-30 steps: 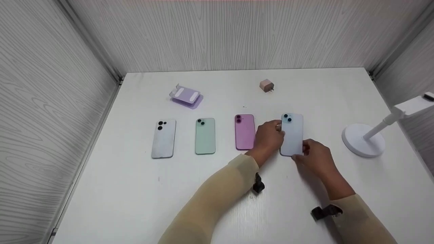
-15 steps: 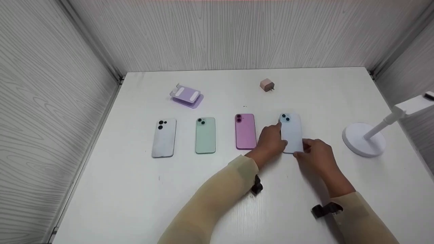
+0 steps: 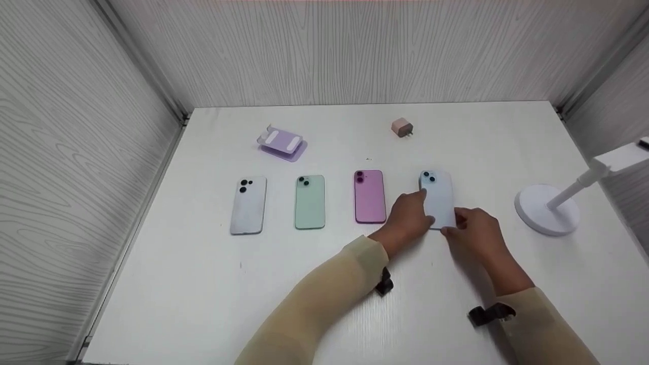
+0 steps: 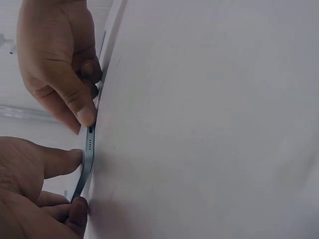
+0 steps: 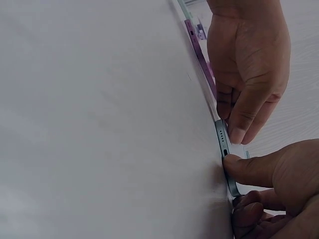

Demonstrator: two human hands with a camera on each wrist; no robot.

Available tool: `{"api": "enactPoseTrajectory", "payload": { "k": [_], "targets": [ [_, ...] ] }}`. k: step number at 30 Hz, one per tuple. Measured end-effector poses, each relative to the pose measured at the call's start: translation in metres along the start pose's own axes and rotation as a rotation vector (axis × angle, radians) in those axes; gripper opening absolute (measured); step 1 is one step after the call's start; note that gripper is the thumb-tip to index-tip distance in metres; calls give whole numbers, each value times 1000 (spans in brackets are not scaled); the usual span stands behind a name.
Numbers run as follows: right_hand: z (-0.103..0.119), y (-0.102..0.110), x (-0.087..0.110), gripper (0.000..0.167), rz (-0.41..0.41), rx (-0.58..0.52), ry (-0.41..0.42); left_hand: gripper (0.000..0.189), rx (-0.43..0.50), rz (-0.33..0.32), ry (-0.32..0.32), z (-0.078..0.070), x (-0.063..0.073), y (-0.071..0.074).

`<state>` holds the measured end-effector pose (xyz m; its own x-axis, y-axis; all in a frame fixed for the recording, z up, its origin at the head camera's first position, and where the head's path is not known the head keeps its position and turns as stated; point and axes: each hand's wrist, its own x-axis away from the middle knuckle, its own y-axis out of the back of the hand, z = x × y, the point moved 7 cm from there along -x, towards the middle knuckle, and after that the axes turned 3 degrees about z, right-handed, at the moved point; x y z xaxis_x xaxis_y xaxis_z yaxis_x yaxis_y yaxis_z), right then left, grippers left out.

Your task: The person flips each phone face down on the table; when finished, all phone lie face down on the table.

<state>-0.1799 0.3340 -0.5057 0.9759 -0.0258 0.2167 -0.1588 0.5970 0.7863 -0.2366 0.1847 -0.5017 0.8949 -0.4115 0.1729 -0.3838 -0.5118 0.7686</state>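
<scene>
A pale blue smartphone (image 3: 439,200) lies back up on the white table, the last at the right of a row of phones. My left hand (image 3: 408,215) holds its left side, index finger along the edge and thumb on the back near the bottom. At the lower right corner is my right hand (image 3: 475,230); its thumb presses the bottom edge beside the charging port, with the other fingers curled at the right side. The right wrist view shows both the right hand (image 5: 294,174) and the left hand (image 5: 249,69) on the phone (image 5: 223,137).
Left of it lie a pink phone (image 3: 369,197), a green phone (image 3: 310,203) and a silver phone (image 3: 248,205). Behind them are a purple folding stand (image 3: 283,142) and a pink charger plug (image 3: 402,128). A white stand with a round base (image 3: 546,210) is at the right.
The pale blue phone has shifted slightly away from me. My left index finger has slid down its left edge and the thumb has come onto its back. The right hand keeps its grip.
</scene>
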Motion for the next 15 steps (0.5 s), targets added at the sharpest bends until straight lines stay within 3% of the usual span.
{"api": "enactPoseTrajectory", "payload": {
  "k": [6, 15],
  "targets": [
    [0, 2, 0, 58, -15, 20, 23, 73, 15, 8, 0, 0, 2, -1],
    [1, 4, -1, 50, -50, 32, 87, 73, -46, -1, -26, -2, 1, -5]
  ]
}}
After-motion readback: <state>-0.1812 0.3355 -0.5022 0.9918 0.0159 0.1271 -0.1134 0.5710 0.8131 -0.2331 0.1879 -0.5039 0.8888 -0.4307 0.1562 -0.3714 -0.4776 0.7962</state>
